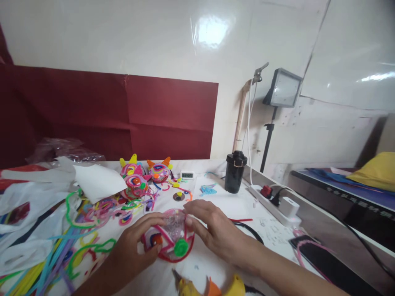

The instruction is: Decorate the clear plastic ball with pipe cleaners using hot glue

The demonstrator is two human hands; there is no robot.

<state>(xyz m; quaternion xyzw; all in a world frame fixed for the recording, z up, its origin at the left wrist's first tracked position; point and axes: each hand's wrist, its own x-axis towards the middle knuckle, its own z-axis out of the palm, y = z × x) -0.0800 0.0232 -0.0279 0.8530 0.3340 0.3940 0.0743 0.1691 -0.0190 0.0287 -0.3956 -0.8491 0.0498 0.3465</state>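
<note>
A clear, rounded craft piece (pixel 175 227) trimmed with pink and red pipe cleaners sits between my hands at the lower centre. A green coil and an orange-and-blue coiled patch show on its front. My left hand (pixel 138 238) grips its left side, thumb beside the orange spot. My right hand (pixel 212 226) has its fingertips on the upper right edge, fingers bent over it. Just in front of the piece lies a yellow and orange glue gun (pixel 212 286) with a dark tip.
Finished colourful pieces (pixel 135 183) stand behind on the left. Loose pipe cleaners (pixel 52 255) and white sheets (pixel 98 181) cover the left side. A black cup (pixel 235 172), a small digital clock (pixel 187 175), a power strip (pixel 274 205) and a dark phone (pixel 333 263) are also there.
</note>
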